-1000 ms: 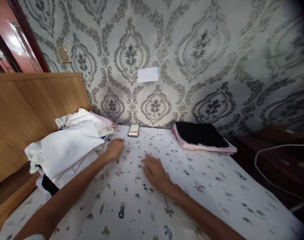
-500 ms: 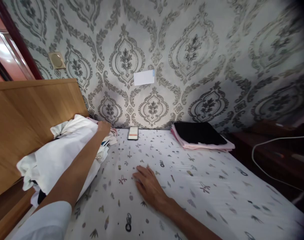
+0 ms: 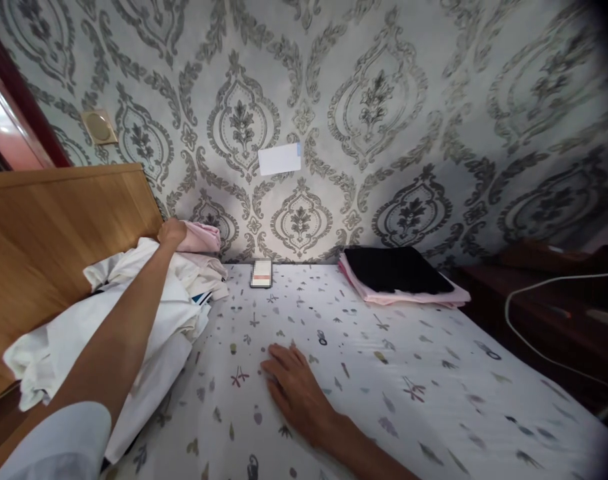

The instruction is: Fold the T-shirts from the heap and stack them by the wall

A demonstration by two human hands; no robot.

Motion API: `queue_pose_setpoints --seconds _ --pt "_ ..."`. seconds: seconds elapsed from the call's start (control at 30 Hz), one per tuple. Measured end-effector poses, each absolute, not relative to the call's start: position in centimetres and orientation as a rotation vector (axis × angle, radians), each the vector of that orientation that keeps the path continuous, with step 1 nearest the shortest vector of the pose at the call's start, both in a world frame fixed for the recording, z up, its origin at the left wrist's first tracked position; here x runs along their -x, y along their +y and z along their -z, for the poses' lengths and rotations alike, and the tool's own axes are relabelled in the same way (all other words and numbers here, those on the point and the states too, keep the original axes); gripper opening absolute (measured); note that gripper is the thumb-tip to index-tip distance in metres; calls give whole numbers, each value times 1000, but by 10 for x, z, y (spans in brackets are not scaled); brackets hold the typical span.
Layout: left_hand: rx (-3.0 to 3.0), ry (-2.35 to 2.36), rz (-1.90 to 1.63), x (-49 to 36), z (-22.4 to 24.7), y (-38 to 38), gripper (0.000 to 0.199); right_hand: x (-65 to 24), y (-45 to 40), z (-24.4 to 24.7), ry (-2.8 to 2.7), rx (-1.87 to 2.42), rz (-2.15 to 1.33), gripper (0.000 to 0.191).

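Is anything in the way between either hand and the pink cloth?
Nothing visible separates the left hand from the pink cloth: it is at the cloth's left end. From the right hand, over the patterned sheet, off-white clothes lie partly in front of the cloth.

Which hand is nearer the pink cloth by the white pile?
Left. The left hand holds the pink cloth at its left end; the right hand is apart, rightward, nearer the camera.
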State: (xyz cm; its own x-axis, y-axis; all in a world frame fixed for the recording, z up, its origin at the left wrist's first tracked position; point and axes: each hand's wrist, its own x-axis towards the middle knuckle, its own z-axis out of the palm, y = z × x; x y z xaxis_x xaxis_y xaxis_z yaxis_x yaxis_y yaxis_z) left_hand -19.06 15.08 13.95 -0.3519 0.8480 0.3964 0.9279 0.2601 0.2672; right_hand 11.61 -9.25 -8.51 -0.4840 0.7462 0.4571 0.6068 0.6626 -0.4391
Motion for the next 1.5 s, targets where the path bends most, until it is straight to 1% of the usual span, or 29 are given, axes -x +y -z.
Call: queue_pose_setpoints --seconds 0.17,0.23,0.3,0.4,0.43,0.47,0.5,0.57,0.63,0.67,0.7,0.77,0.87,0.93,1.0,1.07,1.1,1.13,1.17,1.23,1.27,1.3,1.33,1.37,1.4,1.5 --pt "1689 -2216 840 177 -168 139 31 -118 -89 96 -2151 990 -385 31" --pt "1826 -2075 913 156 -171 123 27 -117 -86 94 -2036 973 -539 30" --pt "2104 -1878 1024 128 -162 93 23 -115 -83 85 -1842 965 -824 35" --pt "2768 -1623 1128 82 -122 26 21 -116 -82 60 -1324 900 -1354 52" --pt "3029 -1620 1065 68 -103 1 22 -119 -84 53 -1122 863 -1480 58" --pt "3283 -1657 948 56 -83 -25 27 -124 -87 48 -949 835 -1571 62" --pt "3486 -1727 877 46 -63 -49 32 -129 -91 45 -805 839 -1630 61" --pt "3725 -1971 821 35 -28 -89 42 -143 -106 45 -616 918 -1678 44" --pt "3701 -2343 948 33 0 -114 46 -155 -125 50 -563 1014 -1658 25" --pt "3624 -2527 1023 34 9 -120 47 -161 -136 52 -578 1045 -1641 22" --pt "3540 -2667 1088 37 16 -124 47 -165 -145 54 -612 1063 -1622 24" --pt "3438 -2772 1196 45 21 -127 49 -172 -160 56 -711 1079 -1597 28" --pt "3406 -2682 1371 57 13 -129 51 -182 -171 56 -896 1206 -1493 41" --pt "3383 -2619 1508 64 4 -132 52 -187 -174 52 -1063 1400 -1237 58" --pt "3353 -2577 1612 68 -5 -134 52 -188 -176 45 -1318 1533 -871 72" --pt "3334 -2574 1659 70 -13 -136 51 -182 -176 36 -1660 1507 -595 80" --pt "3328 -2573 1678 70 -17 -137 51 -175 -174 30 -1830 1453 -512 80" --pt "3320 -2563 1716 70 -20 -137 50 -168 -171 25 -1978 1391 -456 77" --pt "3317 -2528 1779 70 -23 -138 49 -160 -167 20 -2094 1335 -419 69" --pt "3329 -2357 1951 70 -27 -141 47 -145 -154 10 -2212 1288 -411 36" --pt "3315 -2239 2061 70 -26 -142 46 -139 -146 5 -2215 1301 -437 22" --pt "3279 -2120 2152 71 -23 -144 44 -136 -138 -2 -2184 1325 -465 20" --pt "3230 -2025 2180 72 -17 -146 40 -134 -130 -9 -2129 1343 -482 23" --pt "3163 -1972 2146 74 -9 -148 38 -133 -122 -17 -2059 1344 -476 23" --pt "3100 -1955 2057 75 2 -149 41 -134 -114 -26 -1988 1323 -449 22" --pt "3013 -2016 1696 78 39 -150 80 -135 -97 -58 -1829 1192 -371 18"
